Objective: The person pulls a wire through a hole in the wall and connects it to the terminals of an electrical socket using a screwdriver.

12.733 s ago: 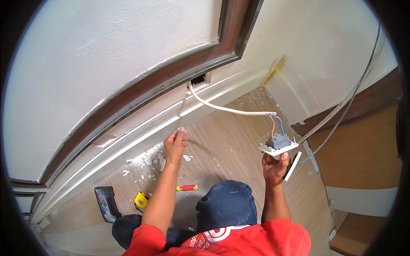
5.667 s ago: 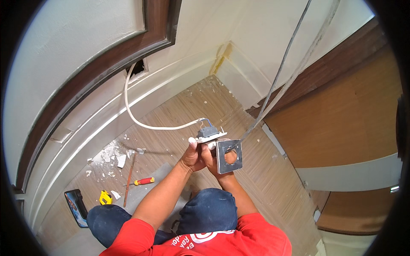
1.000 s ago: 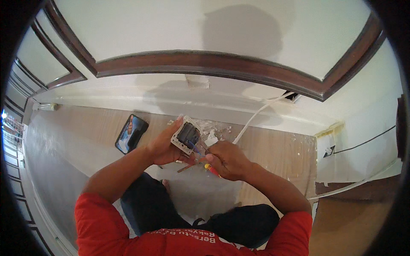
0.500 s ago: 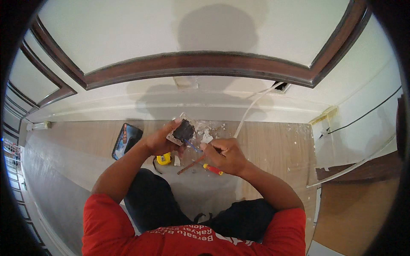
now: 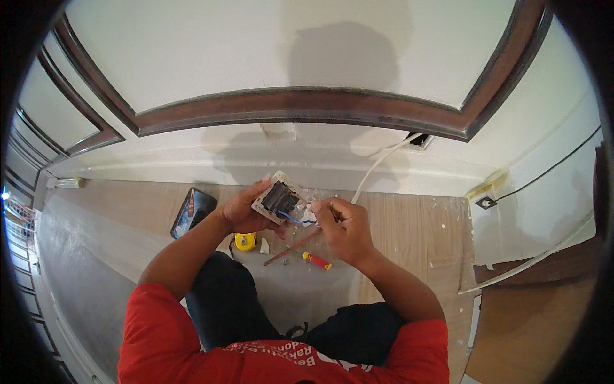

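My left hand (image 5: 244,211) is closed round the edge of a wall socket (image 5: 280,199), its black back turned up inside a pale frame. From that back a blue wire (image 5: 291,218) runs toward my right hand (image 5: 345,230), whose thumb and fingers pinch the wire's end beside the white cable. This white cable (image 5: 372,169) comes out of a hole (image 5: 419,141) low in the wall and passes behind my right fingers. The exact tip of the wire is hidden by them.
On the floor before me lie a yellow tape measure (image 5: 245,241), a red-and-yellow screwdriver (image 5: 316,260), a thin brown strip (image 5: 291,248) and white debris. A phone (image 5: 193,212) lies left of my left hand. A wall outlet (image 5: 486,202) with a black cord is at right.
The socket has tilted a little, showing its black back and the blue wire more plainly. My right hand has turned more upright and shifted slightly right, still pinching.
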Demonstrator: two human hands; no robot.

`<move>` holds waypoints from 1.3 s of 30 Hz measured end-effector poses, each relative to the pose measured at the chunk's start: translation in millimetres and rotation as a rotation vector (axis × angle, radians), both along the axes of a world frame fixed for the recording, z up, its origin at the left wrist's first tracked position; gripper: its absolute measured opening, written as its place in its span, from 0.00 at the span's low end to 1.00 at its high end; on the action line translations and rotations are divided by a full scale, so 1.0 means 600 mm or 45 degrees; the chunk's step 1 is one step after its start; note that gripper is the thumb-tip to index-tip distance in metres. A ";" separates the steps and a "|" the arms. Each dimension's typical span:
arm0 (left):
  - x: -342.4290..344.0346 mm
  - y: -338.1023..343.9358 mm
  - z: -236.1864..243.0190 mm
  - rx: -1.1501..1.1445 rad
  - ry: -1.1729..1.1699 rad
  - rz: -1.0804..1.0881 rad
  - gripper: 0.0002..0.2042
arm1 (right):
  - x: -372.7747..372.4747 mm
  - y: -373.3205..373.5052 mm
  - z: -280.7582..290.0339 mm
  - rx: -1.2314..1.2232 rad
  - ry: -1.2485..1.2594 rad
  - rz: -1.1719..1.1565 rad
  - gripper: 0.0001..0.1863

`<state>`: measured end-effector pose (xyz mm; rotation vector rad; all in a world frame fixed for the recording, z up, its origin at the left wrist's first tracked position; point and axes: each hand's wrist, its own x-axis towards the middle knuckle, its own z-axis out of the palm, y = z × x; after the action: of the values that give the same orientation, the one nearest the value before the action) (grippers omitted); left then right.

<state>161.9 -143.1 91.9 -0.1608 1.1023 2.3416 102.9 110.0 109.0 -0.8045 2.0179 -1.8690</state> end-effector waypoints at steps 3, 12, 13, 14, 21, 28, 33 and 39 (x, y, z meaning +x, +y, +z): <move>-0.007 0.028 0.034 -0.032 0.028 0.017 0.33 | -0.001 0.012 0.005 -0.021 0.046 -0.007 0.14; -0.024 0.031 0.043 -0.171 0.204 -0.060 0.38 | 0.001 0.020 -0.010 -0.189 -0.022 0.016 0.13; -0.013 0.031 0.036 -0.157 0.164 -0.052 0.38 | -0.001 0.022 -0.012 -0.171 -0.025 0.049 0.13; -0.006 0.031 0.032 -0.144 0.125 -0.045 0.38 | -0.002 0.022 -0.013 -0.153 -0.028 0.083 0.14; 0.011 0.022 0.021 -0.475 0.252 0.060 0.32 | 0.008 0.007 -0.024 0.089 0.027 0.166 0.14; 0.019 0.017 0.022 -0.307 0.277 0.069 0.30 | 0.009 -0.008 0.006 0.050 0.178 0.099 0.15; 0.002 0.014 0.008 0.020 0.124 -0.035 0.30 | 0.002 -0.004 0.016 0.023 -0.279 0.170 0.17; -0.002 0.024 0.020 -0.166 0.269 -0.138 0.36 | -0.003 0.018 0.008 0.072 -0.047 0.115 0.19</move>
<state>160.5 -129.0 104.1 0.0994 1.3318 2.2285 101.2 120.5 113.9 -0.8250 1.9691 -1.7566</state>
